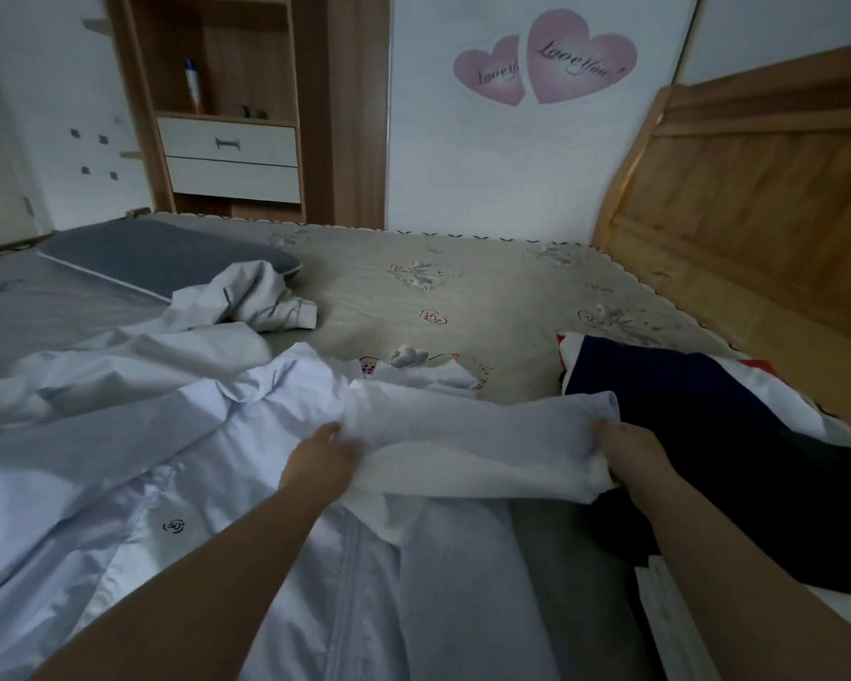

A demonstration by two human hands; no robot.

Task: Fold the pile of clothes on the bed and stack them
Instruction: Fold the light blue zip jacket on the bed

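Near the middle of the bed [487, 297], both hands grip one white garment [467, 435], stretched between them as a thick, partly rolled band. Left hand [321, 462]: fingers curled into the cloth at its left end, thumb side up; fingertips hidden in the folds. Right hand [627, 454]: fingers clamped on the bunched right end, cloth wrapped around the knuckles. A loose flap of the white garment hangs from the band's near edge, between the two forearms.

Under and left of the band: pale blue shirt [178, 464], spread open and wrinkled, with a small round dark logo on the chest and a stitched placket running toward the near edge. Farther left and beyond it, more pale cloth lies crumpled [133, 356]; a separate grey-white garment [246, 302] sits heaped against the near edge of a grey-blue pillow [158, 258].

Right of the band: dark navy garment [718, 435] with red and white parts, touching the right hand's side of the white garment. No folded stack visible.

Bed cover is beige with heart and bow prints. Wooden headboard [757, 213] at far right. White wall panel with two pink heart stickers [546, 61] behind the bed; wooden shelf unit [227, 90] with white drawers at far left, a bottle [192, 86] on its shelf.
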